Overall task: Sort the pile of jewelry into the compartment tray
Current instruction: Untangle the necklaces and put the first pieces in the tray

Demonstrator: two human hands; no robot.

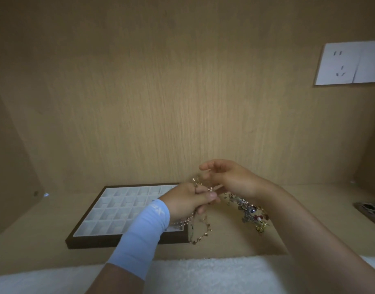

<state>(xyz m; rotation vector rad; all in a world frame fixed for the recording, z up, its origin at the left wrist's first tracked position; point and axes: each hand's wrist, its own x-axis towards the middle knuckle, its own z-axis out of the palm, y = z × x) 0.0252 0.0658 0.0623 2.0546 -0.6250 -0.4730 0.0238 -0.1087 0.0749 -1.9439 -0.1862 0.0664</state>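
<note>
Pale wood-grain panelling backs the surface, with a white wall socket (349,62) at upper right; sorting looks barely begun; the dark-framed tray of white square compartments (127,240) shows nothing in its visible cells, though your pale blue sleeve (144,236) hides its near right corner; the tangled pile of gold, silver and beaded jewelry (252,213) lies just right of it. Your left hand (188,200) has a curled grip on a thin gold chain (203,233) and a pink bead strand (182,222); your right hand (231,179) reaches in, upper fingers loose; whether its grip pinches the chain I cannot tell. Tangling looks the main hindrance; a white fluffy towel (203,272) lines the near edge.
</note>
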